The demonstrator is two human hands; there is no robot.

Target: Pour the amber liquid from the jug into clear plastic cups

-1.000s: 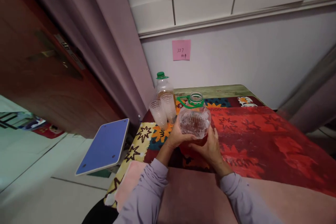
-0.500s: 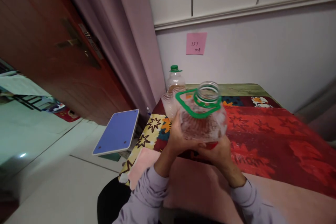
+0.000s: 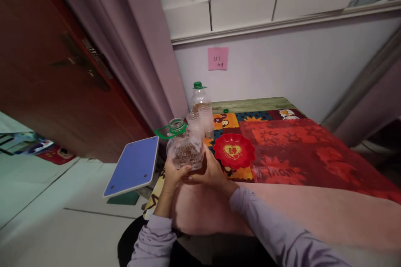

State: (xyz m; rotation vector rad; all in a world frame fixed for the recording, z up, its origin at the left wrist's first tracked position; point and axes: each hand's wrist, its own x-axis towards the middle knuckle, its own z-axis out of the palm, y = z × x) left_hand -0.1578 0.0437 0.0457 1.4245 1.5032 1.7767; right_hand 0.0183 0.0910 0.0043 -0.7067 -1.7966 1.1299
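Between my two hands is a clear plastic jug (image 3: 184,150) with a green handle ring round its uncapped neck. My left hand (image 3: 173,175) grips its lower left side, and my right hand (image 3: 209,171) is wrapped round the lower right side. Just behind it stand stacks of clear plastic cups (image 3: 206,122), partly covered by the jug. Farther back is a second jug (image 3: 200,96) with a green cap and brownish contents. To the right of my hands lies a red scalloped plate (image 3: 234,151) with a gold heart design.
A patterned cloth (image 3: 282,150) covers the table, with a pink cloth (image 3: 282,200) along its near edge. A small green cap (image 3: 226,111) lies near the back. Left of the table stands a blue-topped stool (image 3: 133,167). A wall (image 3: 266,58) rises behind.
The jug has moved left in my hands, from above the red plate to the table's left side. The plate now shows fully, and my view has shifted slightly.
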